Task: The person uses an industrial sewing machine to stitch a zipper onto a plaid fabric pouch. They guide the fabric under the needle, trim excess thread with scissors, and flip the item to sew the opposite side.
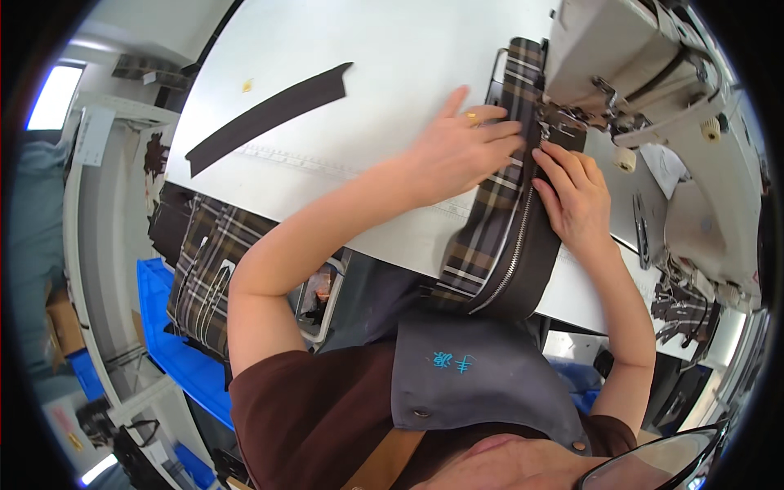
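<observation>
A brown plaid panel with a metal zipper and a dark brown panel beside it runs from under the sewing machine down over the table's near edge. My left hand, with a ring on one finger, lies open and flat on the plaid side, its fingers spread toward the seam. On the dark side, just below the presser foot area, my right hand has its bent fingers and thumb closed on the panel's edge along the zipper. The needle tip is too small to make out.
A curved dark strip lies on the white table near a printed ruler. Plaid pieces hang over a blue bin at the left. Tweezers lie to the right, by dark cut pieces.
</observation>
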Action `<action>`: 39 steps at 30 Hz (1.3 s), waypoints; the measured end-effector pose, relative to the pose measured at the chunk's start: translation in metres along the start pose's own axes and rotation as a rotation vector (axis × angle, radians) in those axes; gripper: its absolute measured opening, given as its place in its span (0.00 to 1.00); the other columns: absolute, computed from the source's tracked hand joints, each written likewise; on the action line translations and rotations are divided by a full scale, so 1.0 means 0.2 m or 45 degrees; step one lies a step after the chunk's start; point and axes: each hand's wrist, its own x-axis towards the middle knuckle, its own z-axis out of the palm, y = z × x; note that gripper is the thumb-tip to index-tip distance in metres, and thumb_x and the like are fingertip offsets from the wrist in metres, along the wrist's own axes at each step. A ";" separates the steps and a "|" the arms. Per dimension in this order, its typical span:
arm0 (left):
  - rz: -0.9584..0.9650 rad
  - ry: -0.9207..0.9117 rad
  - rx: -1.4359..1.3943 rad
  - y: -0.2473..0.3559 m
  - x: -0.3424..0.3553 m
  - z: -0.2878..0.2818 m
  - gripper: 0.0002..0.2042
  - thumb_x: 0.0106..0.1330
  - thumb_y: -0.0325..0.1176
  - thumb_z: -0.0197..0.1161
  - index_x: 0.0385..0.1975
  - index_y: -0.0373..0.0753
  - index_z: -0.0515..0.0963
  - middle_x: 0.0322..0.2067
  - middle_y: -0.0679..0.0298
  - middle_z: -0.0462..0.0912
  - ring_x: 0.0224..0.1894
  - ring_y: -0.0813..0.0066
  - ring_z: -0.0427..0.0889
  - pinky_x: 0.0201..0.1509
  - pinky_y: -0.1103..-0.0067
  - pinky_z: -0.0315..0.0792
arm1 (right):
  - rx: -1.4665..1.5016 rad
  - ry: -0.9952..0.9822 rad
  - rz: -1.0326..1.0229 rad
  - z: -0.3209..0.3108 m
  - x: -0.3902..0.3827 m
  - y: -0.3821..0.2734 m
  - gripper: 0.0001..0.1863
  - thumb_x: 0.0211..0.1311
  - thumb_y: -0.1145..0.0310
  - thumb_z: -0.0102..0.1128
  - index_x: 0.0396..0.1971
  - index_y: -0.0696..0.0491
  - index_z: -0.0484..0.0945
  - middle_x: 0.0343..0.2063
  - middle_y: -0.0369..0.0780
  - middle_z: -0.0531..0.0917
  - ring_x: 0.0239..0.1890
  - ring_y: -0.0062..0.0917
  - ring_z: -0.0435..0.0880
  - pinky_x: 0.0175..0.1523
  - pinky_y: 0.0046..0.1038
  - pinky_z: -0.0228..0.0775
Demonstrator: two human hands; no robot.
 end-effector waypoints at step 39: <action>-0.138 -0.468 0.034 0.12 -0.59 -0.48 0.22 0.54 0.26 0.57 0.52 0.37 0.73 0.55 0.57 0.75 0.59 0.64 0.72 0.63 0.63 0.59 | -0.018 0.133 -0.027 0.03 -0.03 0.03 0.16 0.52 0.65 0.64 0.41 0.52 0.79 0.43 0.34 0.79 0.40 0.27 0.74 0.42 0.27 0.71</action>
